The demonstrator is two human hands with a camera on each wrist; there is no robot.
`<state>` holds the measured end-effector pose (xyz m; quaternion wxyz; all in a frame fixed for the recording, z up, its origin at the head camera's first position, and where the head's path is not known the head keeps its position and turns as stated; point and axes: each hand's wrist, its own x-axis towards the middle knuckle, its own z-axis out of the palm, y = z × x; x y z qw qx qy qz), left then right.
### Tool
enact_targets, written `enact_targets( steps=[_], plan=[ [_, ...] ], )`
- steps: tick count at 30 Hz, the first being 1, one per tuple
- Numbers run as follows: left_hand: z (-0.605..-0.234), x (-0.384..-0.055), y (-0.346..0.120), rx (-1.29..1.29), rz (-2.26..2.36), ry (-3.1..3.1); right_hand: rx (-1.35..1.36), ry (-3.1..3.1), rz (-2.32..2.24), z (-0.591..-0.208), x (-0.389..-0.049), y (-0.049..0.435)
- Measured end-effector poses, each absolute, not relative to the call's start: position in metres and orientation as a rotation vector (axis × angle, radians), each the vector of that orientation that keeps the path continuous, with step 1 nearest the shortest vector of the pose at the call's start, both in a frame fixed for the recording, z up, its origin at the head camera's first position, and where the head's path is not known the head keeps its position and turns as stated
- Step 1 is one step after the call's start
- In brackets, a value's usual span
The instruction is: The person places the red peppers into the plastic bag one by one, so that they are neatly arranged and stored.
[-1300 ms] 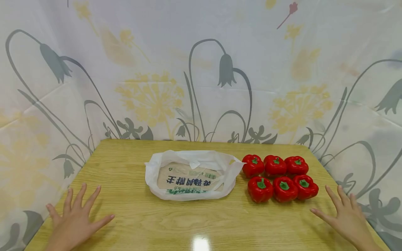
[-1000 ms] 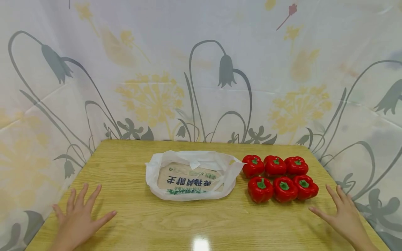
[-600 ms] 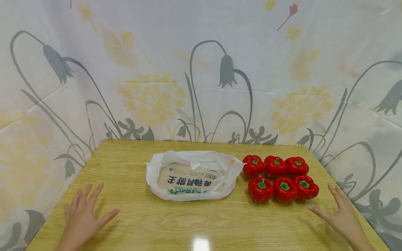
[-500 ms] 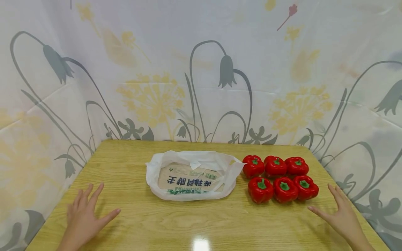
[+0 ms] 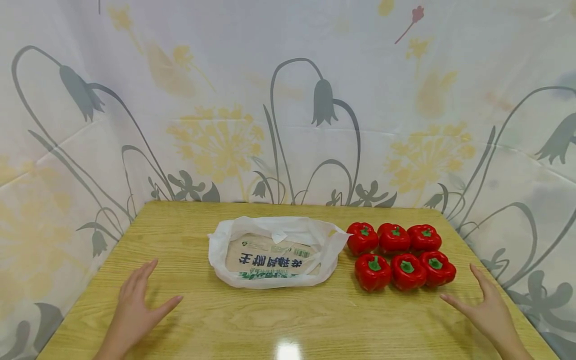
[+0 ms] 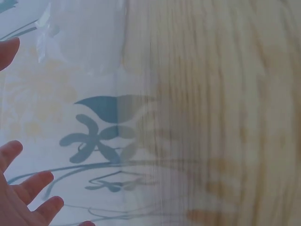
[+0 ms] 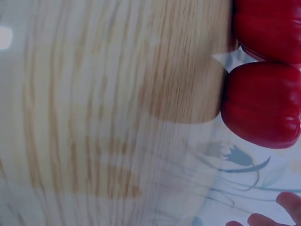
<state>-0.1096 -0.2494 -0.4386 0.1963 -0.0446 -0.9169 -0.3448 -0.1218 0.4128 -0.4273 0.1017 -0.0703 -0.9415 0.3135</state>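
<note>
Step in hand, as I judged it: the outset, with my left hand [image 5: 135, 315] and right hand [image 5: 490, 315] poised and no contact made. The next move, to my mind, called for bringing fingers [image 5: 485, 282] in to a thing: any of the red peppers [image 5: 408, 271] wanted a rounded grip, the thin white bag [image 5: 279, 282] a light one.

Hands, two. Left: well apart from the bag, fingers wide from the thumb, holding nothing. Right: near the outer front pepper, not touching; fingers likewise wide, holding nothing.

Red peppers, six, green-stemmed, right of the bag. Two rows: three behind, three in front.

White bag, one, near the middle of the wood-grained tabletop [image 5: 202, 320], mouth upward. Printed tan panel [image 5: 270, 255] within, one; liner or separate piece, I could not tell. Its right corner overlapped the nearest back pepper in my sight; contact uncertain.

Flowered cloth [image 5: 234, 45], behind and at both sides; number of pieces unclear.
</note>
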Motion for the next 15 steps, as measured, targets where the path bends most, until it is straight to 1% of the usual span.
enact_targets(
  steps=[15],
  plan=[
    [-0.435,-0.115,-0.232,-0.076,-1.124,-2.552,-0.246,-2.81,0.985,-0.423,-0.126,0.404]
  ],
)
